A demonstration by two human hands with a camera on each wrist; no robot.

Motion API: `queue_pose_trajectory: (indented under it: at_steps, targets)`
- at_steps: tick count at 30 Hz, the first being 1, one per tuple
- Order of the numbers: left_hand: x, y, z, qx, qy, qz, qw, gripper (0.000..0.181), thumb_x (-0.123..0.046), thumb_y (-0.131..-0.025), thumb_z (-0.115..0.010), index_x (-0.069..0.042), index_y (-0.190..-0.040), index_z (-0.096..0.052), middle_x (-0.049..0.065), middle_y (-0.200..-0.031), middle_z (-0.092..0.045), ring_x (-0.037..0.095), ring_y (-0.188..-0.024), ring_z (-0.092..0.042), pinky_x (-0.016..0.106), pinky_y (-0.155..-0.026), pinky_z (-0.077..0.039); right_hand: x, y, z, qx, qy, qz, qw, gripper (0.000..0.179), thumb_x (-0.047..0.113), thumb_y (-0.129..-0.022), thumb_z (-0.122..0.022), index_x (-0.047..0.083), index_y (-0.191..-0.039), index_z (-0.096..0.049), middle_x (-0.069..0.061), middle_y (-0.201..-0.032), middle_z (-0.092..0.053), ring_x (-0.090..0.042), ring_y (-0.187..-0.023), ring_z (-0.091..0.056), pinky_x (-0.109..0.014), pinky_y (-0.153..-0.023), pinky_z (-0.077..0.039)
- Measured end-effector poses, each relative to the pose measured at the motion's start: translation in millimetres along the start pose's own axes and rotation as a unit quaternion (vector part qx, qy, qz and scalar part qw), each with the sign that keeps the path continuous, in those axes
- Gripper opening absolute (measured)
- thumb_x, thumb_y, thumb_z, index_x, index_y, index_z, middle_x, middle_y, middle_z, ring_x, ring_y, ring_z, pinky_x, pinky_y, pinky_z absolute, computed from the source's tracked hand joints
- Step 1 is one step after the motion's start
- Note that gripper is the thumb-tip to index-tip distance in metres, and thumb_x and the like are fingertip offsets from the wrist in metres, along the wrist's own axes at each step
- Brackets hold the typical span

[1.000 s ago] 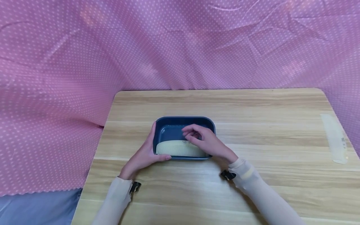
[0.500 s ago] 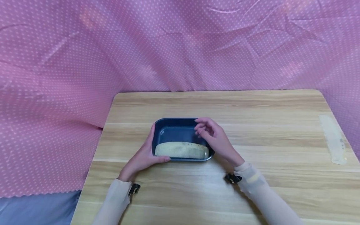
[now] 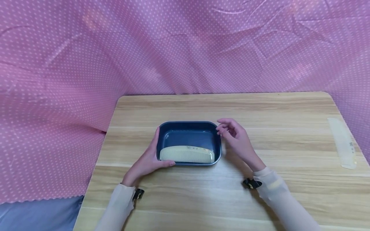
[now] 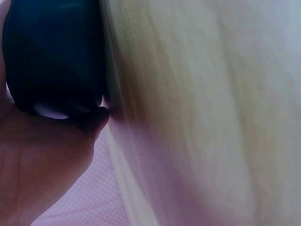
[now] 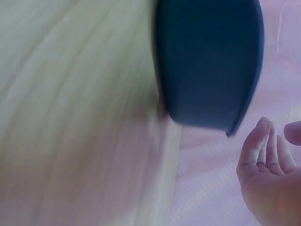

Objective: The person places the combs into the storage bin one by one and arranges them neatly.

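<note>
A dark blue rectangular tray (image 3: pixel 188 136) with rounded corners sits on the wooden table. Inside it, along the front wall, lies a cream-coloured comb (image 3: pixel 186 154), teeth toward me. My left hand (image 3: pixel 147 158) grips the tray's left end, thumb along the front rim and fingers up the left side. In the left wrist view the left thumb (image 4: pixel 99 117) bends round the tray's corner. Just off the tray's right rim hovers my right hand (image 3: pixel 238 141), fingers loosely bent and holding nothing. The right wrist view shows that hand (image 5: pixel 270 174) apart from the tray's end.
A second pale comb (image 3: pixel 342 142) lies near the right edge of the wooden table (image 3: pixel 277 128). Pink dotted cloth (image 3: pixel 202 48) hangs behind the table and down its left side. Blue fabric (image 3: pixel 37 213) shows at lower left.
My right hand has moved right, from over the comb inside the tray to outside the right rim, uncovering the comb's right end. The left hand has kept its hold on the tray.
</note>
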State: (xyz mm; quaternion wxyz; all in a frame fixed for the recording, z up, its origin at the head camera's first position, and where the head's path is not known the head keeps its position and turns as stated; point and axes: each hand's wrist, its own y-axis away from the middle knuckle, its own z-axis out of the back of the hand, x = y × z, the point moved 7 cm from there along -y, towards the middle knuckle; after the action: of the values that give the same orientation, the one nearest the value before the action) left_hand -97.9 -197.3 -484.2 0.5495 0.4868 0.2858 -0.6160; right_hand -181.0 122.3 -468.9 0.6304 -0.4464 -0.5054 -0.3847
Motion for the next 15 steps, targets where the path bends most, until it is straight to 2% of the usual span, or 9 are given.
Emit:
queue_pose_trajectory:
  at_steps: [6,10,15]
  targets:
    - [0.8,-0.1,1.5,-0.001,0.006,0.0,1.0,0.141,-0.019,-0.085,-0.096,-0.03,-0.175,0.013,0.002,-0.183,0.001,0.026,-0.165,-0.003,0.066,-0.128,-0.007,1,-2.8,29,-0.035,0.004,0.005,0.9993,0.029,0.003,-0.111,-0.06,-0.004,-0.139,-0.064,-0.028,-0.116,-0.067,-0.022,-0.099,-0.069,-0.029,-0.085,-0.058]
    - [1.6,-1.3,1.5,0.001,0.007,0.005,1.0,0.141,-0.02,-0.085,-0.095,-0.03,-0.175,0.014,0.002,-0.183,0.0,0.026,-0.166,-0.003,0.066,-0.128,-0.007,3,-1.8,50,-0.062,0.014,0.0,0.998,0.029,0.005,-0.112,-0.06,-0.003,-0.139,-0.064,-0.024,-0.117,-0.069,-0.02,-0.1,-0.069,-0.026,-0.085,-0.058]
    - [27.3,-9.6,0.0,-0.001,-0.011,0.003,0.9999,0.144,-0.023,-0.084,-0.097,-0.036,-0.173,0.015,-0.004,-0.182,0.002,0.022,-0.165,-0.002,0.064,-0.129,-0.008,5,7.7,75,-0.102,0.015,-0.004,0.9947,0.03,0.007,-0.111,-0.064,-0.005,-0.139,-0.066,-0.016,-0.114,-0.072,-0.019,-0.1,-0.07,-0.024,-0.086,-0.058]
